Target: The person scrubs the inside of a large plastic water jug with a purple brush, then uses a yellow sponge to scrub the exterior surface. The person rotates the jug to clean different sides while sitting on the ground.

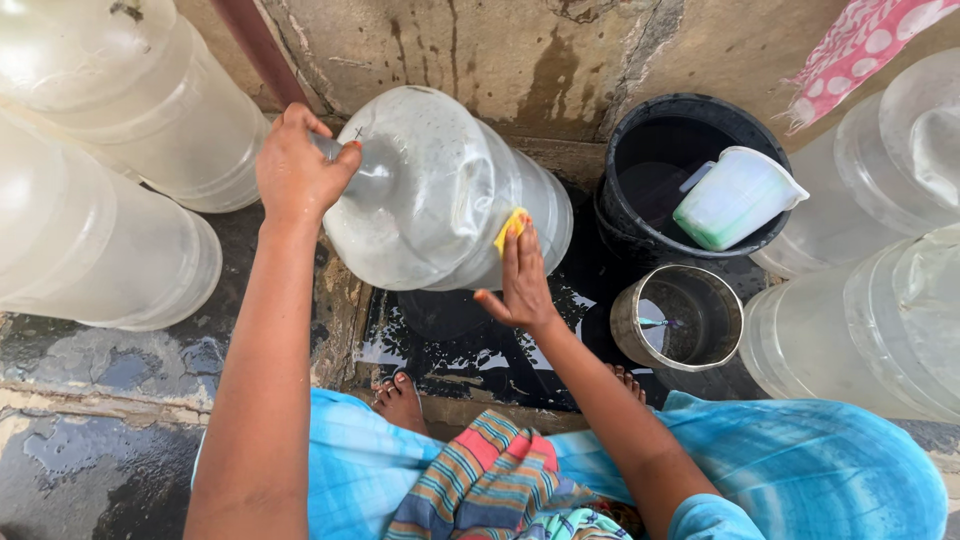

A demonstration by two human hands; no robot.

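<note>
While left hand (pixel 295 165) grips the translucent jug (pixel 440 195) neck, right hand (pixel 520 280) presses yellow sponge (pixel 511 228).

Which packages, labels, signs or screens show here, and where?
No labels, signs or screens.
Only containers:
Held water jug: centre, tilted, clear plastic, left hand on its neck, right hand pressing a yellow sponge to it.
Other clear jugs: both sides.
Black bucket: upper right, holding a white pitcher.
</note>
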